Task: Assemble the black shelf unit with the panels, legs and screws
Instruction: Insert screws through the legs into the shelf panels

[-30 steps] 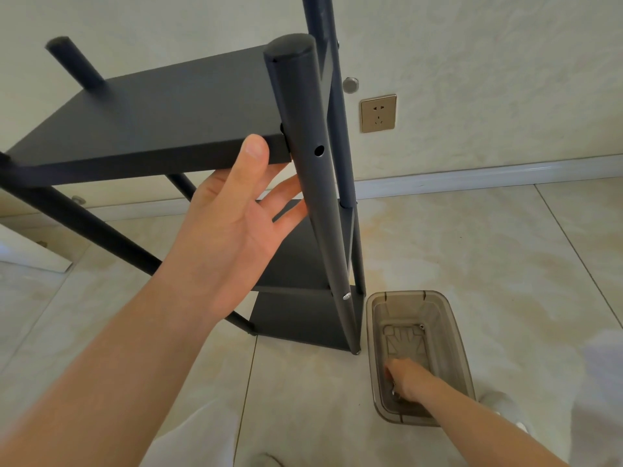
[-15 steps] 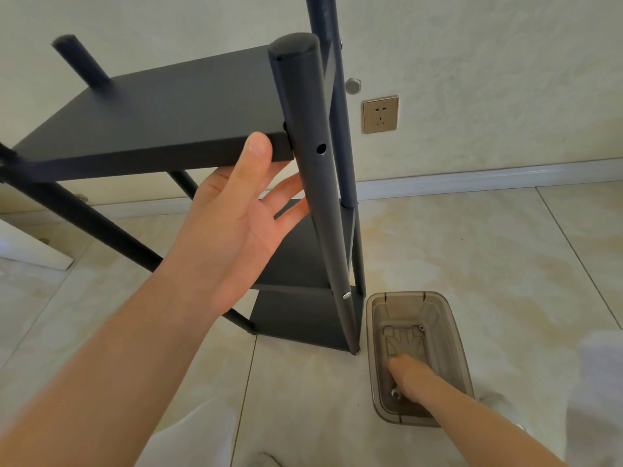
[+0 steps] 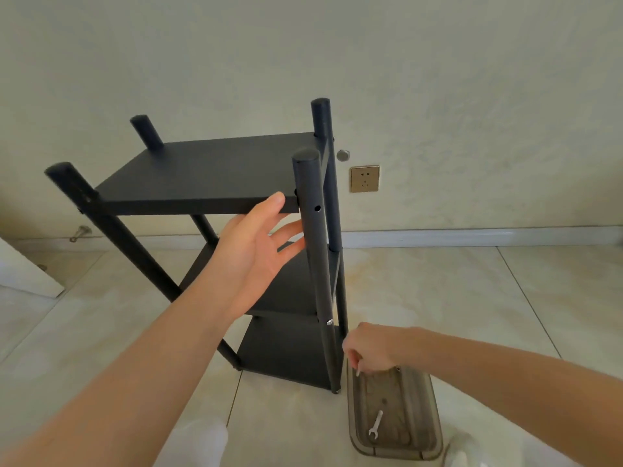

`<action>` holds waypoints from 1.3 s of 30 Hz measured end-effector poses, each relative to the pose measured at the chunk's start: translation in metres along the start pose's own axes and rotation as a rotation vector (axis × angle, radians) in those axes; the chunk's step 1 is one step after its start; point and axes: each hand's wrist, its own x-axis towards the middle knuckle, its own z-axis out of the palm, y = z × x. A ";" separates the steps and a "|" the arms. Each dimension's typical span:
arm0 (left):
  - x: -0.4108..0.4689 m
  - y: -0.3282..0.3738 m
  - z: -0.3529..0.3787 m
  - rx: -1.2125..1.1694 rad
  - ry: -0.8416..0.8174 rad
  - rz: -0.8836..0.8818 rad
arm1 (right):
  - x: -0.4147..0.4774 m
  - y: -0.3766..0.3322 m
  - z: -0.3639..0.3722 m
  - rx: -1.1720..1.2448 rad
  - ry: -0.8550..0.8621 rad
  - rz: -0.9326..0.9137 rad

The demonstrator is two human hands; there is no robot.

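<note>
The black shelf unit stands on the tiled floor with three panels between four round legs. My left hand has its thumb against the front edge of the top panel, fingers spread under it beside the near right leg. That leg shows an unfilled hole by the top panel and a silver screw head lower down. My right hand hovers over the grey plastic tray, pinching a small silver screw.
A small silver wrench lies in the tray to the right of the shelf's foot. Behind are a wall with a gold socket and a white skirting board. A white board leans at far left.
My head has pulled back, so the whole shelf top shows. My right hand has risen out of the tray with a small screw pinched in it. The left hand stays at the top panel.
</note>
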 end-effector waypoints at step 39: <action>0.001 -0.006 0.012 0.065 0.049 0.099 | -0.140 -0.085 -0.130 0.225 1.157 -0.411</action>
